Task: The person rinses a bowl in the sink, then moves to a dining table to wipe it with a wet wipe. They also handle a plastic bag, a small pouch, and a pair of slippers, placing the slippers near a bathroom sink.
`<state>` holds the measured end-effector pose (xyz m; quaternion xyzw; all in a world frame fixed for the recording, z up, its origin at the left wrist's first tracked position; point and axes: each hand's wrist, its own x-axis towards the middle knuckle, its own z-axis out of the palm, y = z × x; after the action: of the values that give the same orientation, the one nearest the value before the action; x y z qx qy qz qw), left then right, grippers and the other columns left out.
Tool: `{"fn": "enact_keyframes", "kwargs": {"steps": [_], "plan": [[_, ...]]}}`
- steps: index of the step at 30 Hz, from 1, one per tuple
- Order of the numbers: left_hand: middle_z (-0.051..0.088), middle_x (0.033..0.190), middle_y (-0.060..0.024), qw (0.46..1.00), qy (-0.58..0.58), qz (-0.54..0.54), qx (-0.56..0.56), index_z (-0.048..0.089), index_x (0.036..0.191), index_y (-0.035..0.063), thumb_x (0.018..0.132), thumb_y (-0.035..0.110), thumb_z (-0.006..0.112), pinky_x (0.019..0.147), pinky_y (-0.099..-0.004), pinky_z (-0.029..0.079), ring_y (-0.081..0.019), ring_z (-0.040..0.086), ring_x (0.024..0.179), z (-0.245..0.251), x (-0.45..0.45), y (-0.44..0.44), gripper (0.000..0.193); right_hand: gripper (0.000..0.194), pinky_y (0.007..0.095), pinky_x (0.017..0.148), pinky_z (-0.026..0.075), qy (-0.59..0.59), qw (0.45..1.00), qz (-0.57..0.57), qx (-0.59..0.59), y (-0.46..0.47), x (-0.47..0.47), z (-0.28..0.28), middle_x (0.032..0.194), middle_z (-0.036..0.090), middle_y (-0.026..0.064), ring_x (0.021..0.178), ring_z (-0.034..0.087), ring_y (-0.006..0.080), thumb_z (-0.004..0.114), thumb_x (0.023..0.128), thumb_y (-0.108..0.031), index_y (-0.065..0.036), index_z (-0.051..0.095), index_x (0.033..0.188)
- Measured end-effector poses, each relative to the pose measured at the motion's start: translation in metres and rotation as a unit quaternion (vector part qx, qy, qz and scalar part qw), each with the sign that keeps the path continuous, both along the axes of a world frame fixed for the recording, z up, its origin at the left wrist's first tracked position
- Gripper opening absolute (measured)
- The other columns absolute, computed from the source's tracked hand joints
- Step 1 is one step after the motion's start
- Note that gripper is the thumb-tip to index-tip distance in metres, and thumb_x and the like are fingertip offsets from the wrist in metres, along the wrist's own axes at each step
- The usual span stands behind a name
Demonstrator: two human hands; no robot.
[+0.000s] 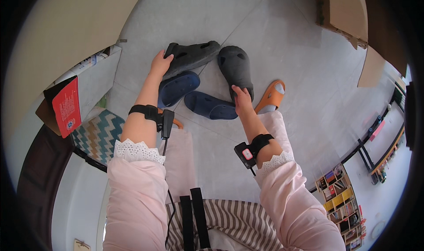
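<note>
My left hand [161, 62] grips the heel end of a dark clog [192, 56], whose toe points up and to the right. With my right hand [241, 97] I hold the heel of the matching dark clog [234, 63], its toe pointing away from me. Between my forearms lie two navy blue slippers [180, 87], [212, 106] on the grey tile floor; one is just below the left clog, the other beside my right hand. An orange slipper [271, 95] is on my right foot. Part of another orange slipper [178, 123] shows behind my left forearm.
A cardboard box [347, 12] with open flaps stands at the upper right. At the left are a white box [101, 83] with a red flap [67, 106] and a zigzag-patterned mat [97, 135]. A bookshelf [341, 201] shows at the lower right.
</note>
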<state>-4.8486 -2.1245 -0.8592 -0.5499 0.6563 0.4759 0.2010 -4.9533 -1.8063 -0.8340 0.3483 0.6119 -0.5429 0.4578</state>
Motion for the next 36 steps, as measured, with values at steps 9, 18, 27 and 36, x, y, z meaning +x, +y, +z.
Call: {"fn": "enact_keyframes", "kwargs": {"steps": [9,18,27,36], "plan": [[0.063,0.108,-0.0106,0.946,0.13,0.227,0.192,0.055,0.117,-0.0019,0.073,0.003,0.074,0.083,-0.0328,0.05,-0.0206,0.061,0.097,0.071,-0.023,0.042,0.048,0.016,0.0188,0.064,0.035,0.049,0.982,-0.163,0.084,-0.023,-0.042,0.046,0.077,0.055,-0.0078,0.067,0.046,0.0038,0.076,0.08,-0.02,-0.013,0.064,0.088],[0.059,0.107,-0.0326,0.948,0.129,0.191,-0.221,0.058,0.108,-0.0101,0.069,0.013,0.066,0.091,-0.0441,0.044,-0.0457,0.055,0.103,0.061,-0.136,0.14,0.046,0.042,0.0248,0.072,0.044,0.118,0.986,-0.06,0.099,-0.116,-0.13,0.063,0.093,0.063,0.0004,0.08,0.054,0.0109,0.078,0.079,-0.025,-0.001,0.063,0.11],[0.061,0.12,-0.018,0.919,0.271,0.278,0.07,0.054,0.124,-0.0015,0.081,0.009,0.07,0.093,-0.031,0.048,-0.023,0.058,0.114,0.014,-0.15,0.158,0.047,0.057,0.0261,0.097,0.043,0.088,0.989,0.08,-0.085,-0.113,-0.135,0.039,0.129,0.053,0.0091,0.122,0.047,0.0174,0.067,0.089,-0.025,0.0,0.045,0.136],[0.051,0.1,-0.0126,0.76,-0.07,0.642,0.076,0.044,0.115,0.0019,0.078,0.014,0.073,0.056,-0.0322,0.058,-0.023,0.06,0.082,0.004,0.094,0.215,0.049,0.033,0.0318,0.079,0.048,-0.189,0.928,0.306,0.094,0.046,-0.003,0.004,0.1,0.067,0.0041,0.09,0.063,0.0166,0.06,0.087,-0.022,-0.011,0.06,0.119]]}}
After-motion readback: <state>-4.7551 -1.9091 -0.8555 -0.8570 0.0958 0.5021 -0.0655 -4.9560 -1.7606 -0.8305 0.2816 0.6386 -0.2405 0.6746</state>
